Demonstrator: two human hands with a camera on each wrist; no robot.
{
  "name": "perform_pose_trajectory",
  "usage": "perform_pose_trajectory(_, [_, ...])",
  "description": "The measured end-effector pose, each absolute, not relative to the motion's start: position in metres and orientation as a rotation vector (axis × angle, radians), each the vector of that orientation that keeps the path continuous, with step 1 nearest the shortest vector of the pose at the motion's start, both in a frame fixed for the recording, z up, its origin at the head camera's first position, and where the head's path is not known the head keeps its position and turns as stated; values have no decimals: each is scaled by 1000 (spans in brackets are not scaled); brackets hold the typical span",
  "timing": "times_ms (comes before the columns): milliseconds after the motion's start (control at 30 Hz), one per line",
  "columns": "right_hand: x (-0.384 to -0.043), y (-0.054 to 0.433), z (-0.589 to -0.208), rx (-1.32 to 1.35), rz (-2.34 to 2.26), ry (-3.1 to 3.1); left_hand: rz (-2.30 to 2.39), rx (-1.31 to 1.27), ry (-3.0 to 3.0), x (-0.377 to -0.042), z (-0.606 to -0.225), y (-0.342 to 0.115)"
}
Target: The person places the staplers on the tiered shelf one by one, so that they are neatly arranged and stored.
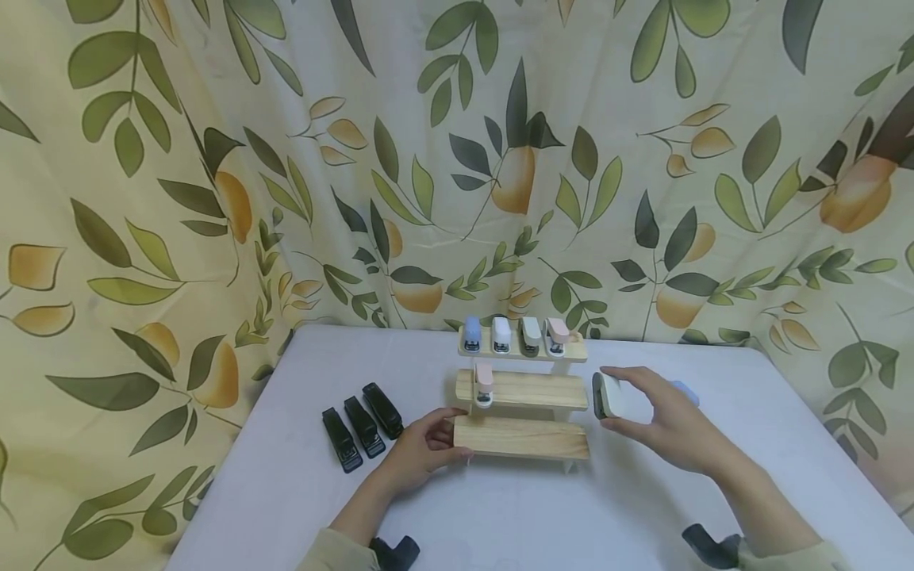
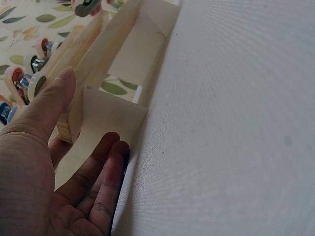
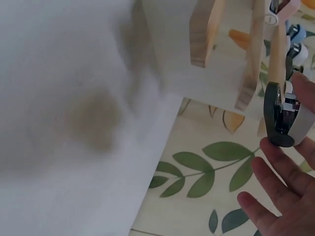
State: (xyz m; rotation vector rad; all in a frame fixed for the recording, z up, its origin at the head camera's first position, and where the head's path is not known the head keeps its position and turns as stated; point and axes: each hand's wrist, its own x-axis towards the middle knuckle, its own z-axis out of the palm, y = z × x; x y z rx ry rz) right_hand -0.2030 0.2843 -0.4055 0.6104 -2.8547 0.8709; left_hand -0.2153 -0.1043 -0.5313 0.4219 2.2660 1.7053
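A tiered wooden rack (image 1: pixel 521 438) stands on the table. My left hand (image 1: pixel 428 446) holds the left end of its lowest shelf, thumb and a finger around the plank in the left wrist view. My right hand (image 1: pixel 674 424) pinches a pale stapler (image 1: pixel 612 396) with a dark base, in the air just right of the rack. In the right wrist view the stapler (image 3: pixel 283 115) is between thumb and fingers. A pink stapler (image 1: pixel 483 385) stands at the left of the middle shelf. Blue (image 1: pixel 472 333), white (image 1: pixel 501 333), grey-green (image 1: pixel 530 335) and pink staplers (image 1: pixel 557 335) line the top shelf.
Three black staplers (image 1: pixel 364 426) lie side by side on the table (image 1: pixel 286 492), left of the rack. A blue object (image 1: pixel 685 391) lies partly hidden behind my right hand. A leaf-patterned curtain (image 1: pixel 457 159) hangs behind the table.
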Motion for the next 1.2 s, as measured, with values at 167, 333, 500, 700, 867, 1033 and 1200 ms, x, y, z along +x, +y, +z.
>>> perform_pose_trajectory(167, [-200,277,-407,623,870,-2836,1713,427,2263,-216,-532,-104])
perform_pose_trajectory(333, [-198,268,-409,624,916,-2812,1706,431,2272,-216,-532,-104])
perform_pose_trajectory(500, [-197,260,-413,648,962,-2779,1693,422,2289,-216,-532,-104])
perform_pose_trajectory(700, [-198,251,-417,669,986,-2772,1690,406,2288,-216,-533,-104])
perform_pose_trajectory(867, [-198,243,-419,694,987,-2759,1689,396,2288,-217,-533,-104])
perform_pose_trajectory(1033, [-200,234,-421,704,946,-2746,1691,396,2288,-217,-533,-104])
perform_pose_trajectory(1200, [-202,225,-424,727,1014,-2729,1691,397,2284,-217,-533,-104])
